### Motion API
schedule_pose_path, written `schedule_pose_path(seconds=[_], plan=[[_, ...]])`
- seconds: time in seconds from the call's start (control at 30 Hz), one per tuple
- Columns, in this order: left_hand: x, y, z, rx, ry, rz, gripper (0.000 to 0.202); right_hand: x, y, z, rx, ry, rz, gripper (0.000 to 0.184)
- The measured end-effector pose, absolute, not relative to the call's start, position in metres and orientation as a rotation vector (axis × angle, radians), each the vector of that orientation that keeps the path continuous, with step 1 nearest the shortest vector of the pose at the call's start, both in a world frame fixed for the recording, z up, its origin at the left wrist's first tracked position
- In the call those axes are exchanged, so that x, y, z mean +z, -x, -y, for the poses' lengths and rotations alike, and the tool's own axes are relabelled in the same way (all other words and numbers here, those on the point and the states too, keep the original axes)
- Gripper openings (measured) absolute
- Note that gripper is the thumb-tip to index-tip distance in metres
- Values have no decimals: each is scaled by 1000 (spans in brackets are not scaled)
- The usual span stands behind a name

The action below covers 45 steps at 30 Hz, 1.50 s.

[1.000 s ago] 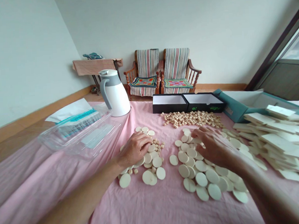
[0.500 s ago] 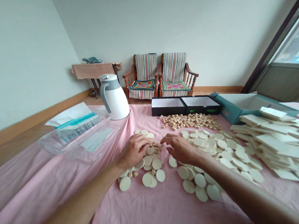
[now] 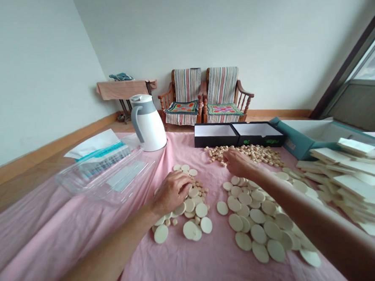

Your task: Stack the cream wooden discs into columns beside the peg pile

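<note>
My left hand (image 3: pixel 171 191) rests palm down with curled fingers on a small heap of cream discs (image 3: pixel 192 212) and little pegs on the pink cloth. My right hand (image 3: pixel 238 163) reaches farther out, fingers bent down onto the near edge of a pile of small round wooden pegs (image 3: pixel 254 151). Between the two hands and along my right forearm lies a wide spread of flat cream discs (image 3: pixel 259 221). What either hand's fingers enclose is hidden.
A white jug (image 3: pixel 148 122) stands at the back left beside a clear plastic box (image 3: pixel 107 173). Two open black boxes (image 3: pixel 238 133) sit behind the pegs. A teal box (image 3: pixel 301 137) and stacked cream rectangular plates (image 3: pixel 351 173) fill the right. Two wooden chairs (image 3: pixel 204 97) stand by the wall.
My right hand went from the disc spread over to the left heap, then forward and right to the peg pile. My left hand stayed on its heap.
</note>
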State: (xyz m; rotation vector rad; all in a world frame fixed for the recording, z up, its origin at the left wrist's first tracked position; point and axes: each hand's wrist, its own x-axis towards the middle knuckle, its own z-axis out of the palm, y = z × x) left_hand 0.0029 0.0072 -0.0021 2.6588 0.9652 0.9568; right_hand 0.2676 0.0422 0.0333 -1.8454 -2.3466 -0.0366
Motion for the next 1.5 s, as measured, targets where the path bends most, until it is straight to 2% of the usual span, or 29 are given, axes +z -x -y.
schedule_pose_path(seconds=[0.13,0.23,0.33,0.43,0.53,0.8,1.0,1.2,1.27,1.37,1.5], plan=[[-3,-2,-7,944,-2662,-969,14,42,-283,-61,-175,1992,2197,22],[-3,-2,-8,948,-2664,-968,14,42,-270,-53,-155,1914,2219,23],[-3,-2,-8,943,-2666,-968,13,37,-245,-32,50,1713,2378,22],[-3,-2,-8,918,-2679,-974,13,31,-222,-8,391,1477,2504,22],[-2,-3,-8,914,-2686,-978,13,22,-208,6,493,1421,2482,22],[-2,-3,-8,941,-2665,-955,15,17,-220,-4,367,1515,2438,20],[-4,-2,-9,946,-2649,-941,15,40,-272,-43,29,1862,2247,17],[-4,-3,-8,955,-2651,-942,15,43,-288,-55,-126,1975,2054,26],[-3,-3,-8,957,-2652,-948,15,39,-273,-46,-64,1842,2115,25],[-1,-3,-8,962,-2653,-962,14,30,-242,-29,212,1578,2298,21],[-1,-2,-9,1010,-2652,-1041,13,15,-208,-12,421,1344,2419,26]])
